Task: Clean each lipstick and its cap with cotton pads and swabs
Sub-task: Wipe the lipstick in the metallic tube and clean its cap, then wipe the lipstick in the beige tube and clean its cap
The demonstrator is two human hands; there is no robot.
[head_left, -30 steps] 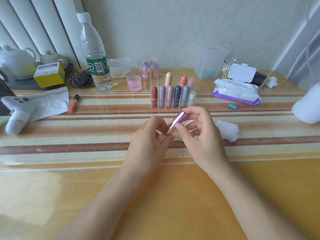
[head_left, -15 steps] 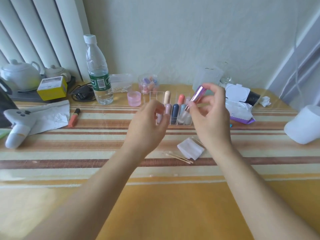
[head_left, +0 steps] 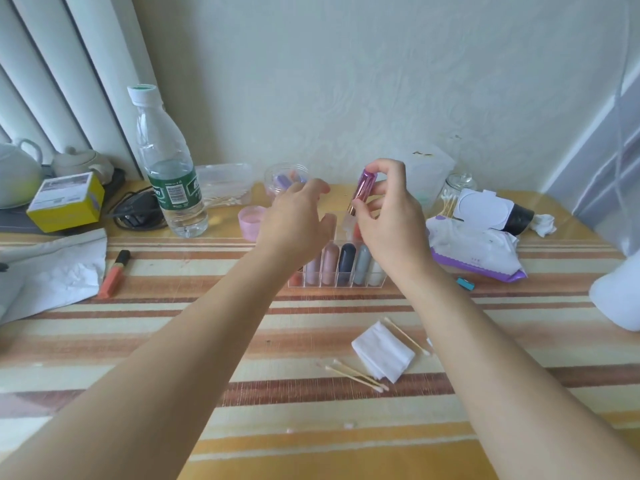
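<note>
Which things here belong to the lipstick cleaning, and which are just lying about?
Job: purple lipstick, pinched by right hand; lipstick organiser; cotton pad; cotton swabs.
Lying about: water bottle; yellow box; teapot; pink cup.

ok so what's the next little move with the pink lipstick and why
Probably lower the lipstick straight down into the back row of the organizer. The right hand pinches it upright just above that row, and the left hand hovers open, holding nothing. Which slot is free is hidden behind the hands.
</note>
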